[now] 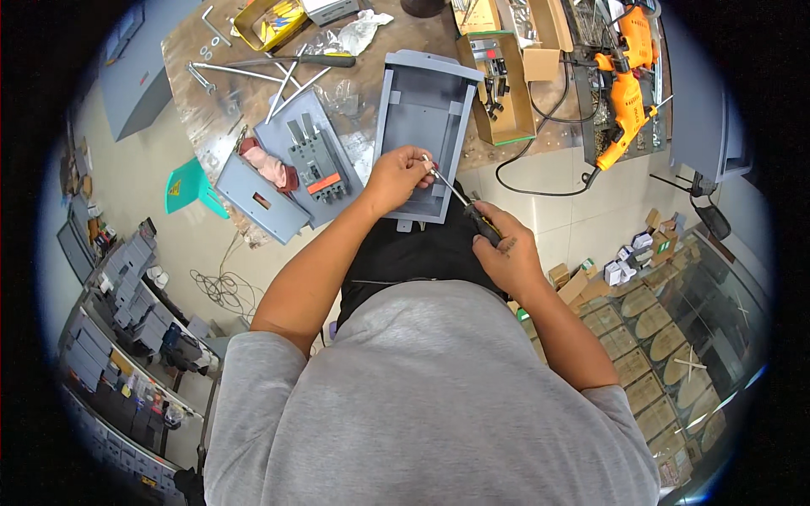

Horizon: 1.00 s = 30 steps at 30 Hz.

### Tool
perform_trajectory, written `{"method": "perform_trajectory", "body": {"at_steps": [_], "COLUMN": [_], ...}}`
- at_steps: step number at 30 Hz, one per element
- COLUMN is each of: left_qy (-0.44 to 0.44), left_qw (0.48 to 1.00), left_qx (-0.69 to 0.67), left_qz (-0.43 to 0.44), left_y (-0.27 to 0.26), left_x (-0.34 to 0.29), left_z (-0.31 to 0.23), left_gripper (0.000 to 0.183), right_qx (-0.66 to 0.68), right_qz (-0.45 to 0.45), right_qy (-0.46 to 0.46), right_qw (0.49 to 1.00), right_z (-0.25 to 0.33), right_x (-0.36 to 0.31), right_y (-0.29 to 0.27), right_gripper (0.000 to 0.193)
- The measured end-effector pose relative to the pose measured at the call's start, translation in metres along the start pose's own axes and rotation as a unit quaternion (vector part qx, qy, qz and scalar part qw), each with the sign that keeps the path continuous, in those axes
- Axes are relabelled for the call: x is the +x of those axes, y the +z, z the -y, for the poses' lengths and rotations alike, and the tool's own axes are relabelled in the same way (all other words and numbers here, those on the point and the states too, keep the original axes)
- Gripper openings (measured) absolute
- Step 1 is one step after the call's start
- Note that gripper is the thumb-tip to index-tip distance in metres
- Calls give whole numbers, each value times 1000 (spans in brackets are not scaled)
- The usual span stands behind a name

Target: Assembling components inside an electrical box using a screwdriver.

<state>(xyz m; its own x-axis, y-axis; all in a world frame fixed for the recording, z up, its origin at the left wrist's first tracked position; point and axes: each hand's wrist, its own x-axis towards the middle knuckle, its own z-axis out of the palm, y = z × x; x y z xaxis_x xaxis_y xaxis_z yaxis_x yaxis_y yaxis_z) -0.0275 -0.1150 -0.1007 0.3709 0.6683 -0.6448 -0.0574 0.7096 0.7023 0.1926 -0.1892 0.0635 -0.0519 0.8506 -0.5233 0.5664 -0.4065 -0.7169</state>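
My right hand (516,255) is closed around the dark, yellow-marked handle of a screwdriver (456,193), whose shaft points up and to the left. At its tip, the fingers of my left hand (393,180) pinch a small silvery piece (428,160), too small to identify. Both hands are over the near end of an open grey metal box (422,126), which lies at the table's front edge. Left of the box, a dark grey circuit breaker (319,160) with an orange-red strip lies on a grey panel. Beside it are a grey cover plate (263,202) and a pinkish-red cloth bundle (268,164).
Behind the breaker lie a long dark-handled tool (329,61), metal rods and a wrench (202,78). A yellow tray (245,29) stands at the back left. Right of the box are a cardboard box of small parts (513,131) and an orange power drill (626,105) with a black cable.
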Motion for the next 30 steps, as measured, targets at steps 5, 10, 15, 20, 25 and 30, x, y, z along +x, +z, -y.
{"method": "perform_trajectory", "body": {"at_steps": [5,10,15,20,25,30], "left_qy": [7,4,4,-12,-20,-28], "left_qw": [1000,1000,1000,1000,999,999], "left_qx": [4,14,6,6,-13,-13], "left_qz": [-4,-7,-17,-19,-28,-34], "left_y": [-2,-2,-2,-3,-5,-5], "left_x": [-3,-5,-7,-4,-5,-5], "left_z": [2,-1,-1,-3,-4,-5], "left_gripper": [21,21,21,21,22,21], "right_qx": [-9,-82,-154,-207,-241,-236], "right_qz": [9,-6,11,11,17,10], "right_qy": [7,-84,-99,-141,-157,-169], "right_qw": [1000,993,983,968,958,957], "right_z": [-1,2,13,18,23,24], "right_x": [0,0,1,5,7,8], "right_y": [1,1,0,-1,2,4], "right_gripper": [51,51,52,51,51,51]}}
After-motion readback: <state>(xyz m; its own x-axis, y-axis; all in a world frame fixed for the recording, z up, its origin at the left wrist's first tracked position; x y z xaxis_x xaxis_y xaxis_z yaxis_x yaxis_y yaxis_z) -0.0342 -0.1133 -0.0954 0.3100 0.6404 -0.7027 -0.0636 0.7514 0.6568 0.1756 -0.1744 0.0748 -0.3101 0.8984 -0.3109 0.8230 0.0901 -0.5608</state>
